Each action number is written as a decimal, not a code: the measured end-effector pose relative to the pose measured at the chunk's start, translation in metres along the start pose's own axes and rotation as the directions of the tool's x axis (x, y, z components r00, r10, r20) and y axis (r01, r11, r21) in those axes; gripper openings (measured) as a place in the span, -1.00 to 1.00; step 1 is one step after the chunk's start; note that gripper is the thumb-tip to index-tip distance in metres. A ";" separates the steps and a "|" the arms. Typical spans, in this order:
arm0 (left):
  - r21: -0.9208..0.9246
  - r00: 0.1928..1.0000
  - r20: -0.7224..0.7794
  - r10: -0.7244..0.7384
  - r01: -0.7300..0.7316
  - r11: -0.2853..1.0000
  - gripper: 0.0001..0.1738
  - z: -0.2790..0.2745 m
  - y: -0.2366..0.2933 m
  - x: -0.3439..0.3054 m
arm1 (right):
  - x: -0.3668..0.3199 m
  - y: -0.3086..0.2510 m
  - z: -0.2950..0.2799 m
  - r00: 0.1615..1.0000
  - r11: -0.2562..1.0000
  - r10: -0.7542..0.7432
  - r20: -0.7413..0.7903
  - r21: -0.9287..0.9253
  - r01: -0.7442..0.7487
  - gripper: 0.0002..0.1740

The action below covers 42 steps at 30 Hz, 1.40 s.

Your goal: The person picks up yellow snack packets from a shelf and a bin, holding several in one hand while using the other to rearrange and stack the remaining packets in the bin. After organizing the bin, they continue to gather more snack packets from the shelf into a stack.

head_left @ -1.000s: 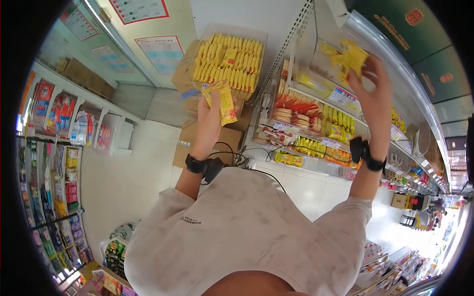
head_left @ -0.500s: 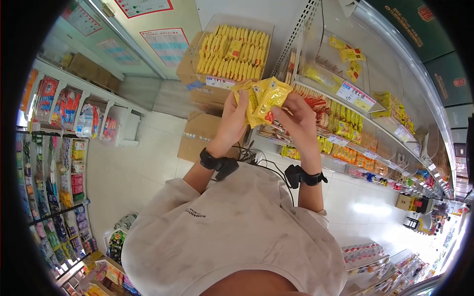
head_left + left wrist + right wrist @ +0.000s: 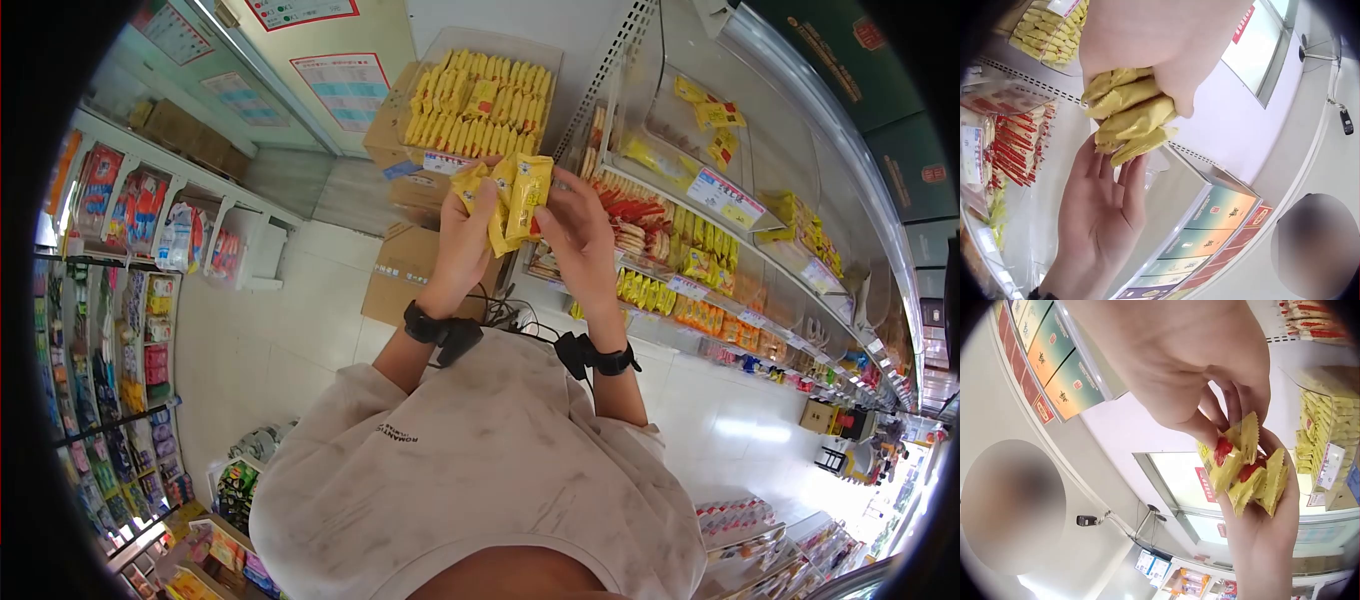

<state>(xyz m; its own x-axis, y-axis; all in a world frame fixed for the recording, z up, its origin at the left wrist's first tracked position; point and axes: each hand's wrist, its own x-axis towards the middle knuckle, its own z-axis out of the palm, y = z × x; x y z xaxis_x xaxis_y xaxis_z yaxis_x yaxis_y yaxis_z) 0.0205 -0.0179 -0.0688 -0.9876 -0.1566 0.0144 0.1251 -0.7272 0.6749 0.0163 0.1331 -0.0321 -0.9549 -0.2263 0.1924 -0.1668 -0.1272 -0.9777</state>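
Note:
In the head view my left hand (image 3: 468,238) grips several yellow snack packets (image 3: 500,205), fanned side by side in front of the chest. My right hand (image 3: 585,245) pinches the outermost packet (image 3: 527,195) on the right, its thumb low on the wrapper. From the left wrist, the packets (image 3: 1135,115) show as a stacked row under the left hand (image 3: 1141,37), with the right hand's fingertips (image 3: 1138,165) at the lowest one. Red print and crimped ends of the packets (image 3: 1247,469) face the right wrist camera, below the right hand (image 3: 1210,375).
Behind the hands, a clear bin (image 3: 553,75) full of upright yellow packets stands on cardboard boxes (image 3: 400,280). To the right, a shelf compartment (image 3: 665,115) holds a few loose yellow packets (image 3: 718,115). Lower shelves carry red-wrapped snacks (image 3: 640,205). Black cables (image 3: 505,310) hang near the waist.
My right hand has come from the right shelf with yellow packets to the left hand's packet. Now they are gathered together, mostly in the left hand, and both hands have drawn closer.

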 end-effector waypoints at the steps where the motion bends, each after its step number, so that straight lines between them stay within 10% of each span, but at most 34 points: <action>1: 0.038 0.999 -0.020 0.030 -0.030 0.999 -0.62 -0.001 -0.002 0.001 | 0.000 0.002 0.001 1.000 1.000 -0.001 -0.003 -0.022 0.001 -0.57; 5: 0.172 0.979 -0.133 0.156 -0.132 0.976 -0.64 0.000 -0.006 0.004 | -0.002 0.021 0.007 0.992 0.957 -0.126 0.032 -0.258 0.130 -0.50; 12: 0.392 0.905 -0.166 0.391 -0.303 0.869 -0.64 -0.006 -0.009 0.006 | -0.009 0.003 0.022 0.996 0.987 -0.038 0.082 -0.155 0.051 -0.41; 33: 0.038 0.995 0.103 0.000 -0.003 0.999 -0.18 -0.005 0.018 0.003 | -0.005 -0.014 0.022 0.960 0.865 -0.274 -0.054 -0.451 0.221 -0.67; 42: 0.171 1.000 -0.022 -0.012 0.015 0.985 -0.44 -0.004 0.028 0.003 | -0.005 -0.018 0.015 0.947 0.846 -0.322 0.003 -0.448 0.289 -0.73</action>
<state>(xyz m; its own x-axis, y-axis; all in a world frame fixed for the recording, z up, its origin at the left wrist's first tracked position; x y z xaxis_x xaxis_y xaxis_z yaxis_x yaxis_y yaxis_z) 0.0216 -0.0414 -0.0533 -0.9865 -0.1632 -0.0100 0.0920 -0.6046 0.7912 0.0279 0.1220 -0.0141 -0.8495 -0.1763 0.4972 -0.5274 0.2591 -0.8092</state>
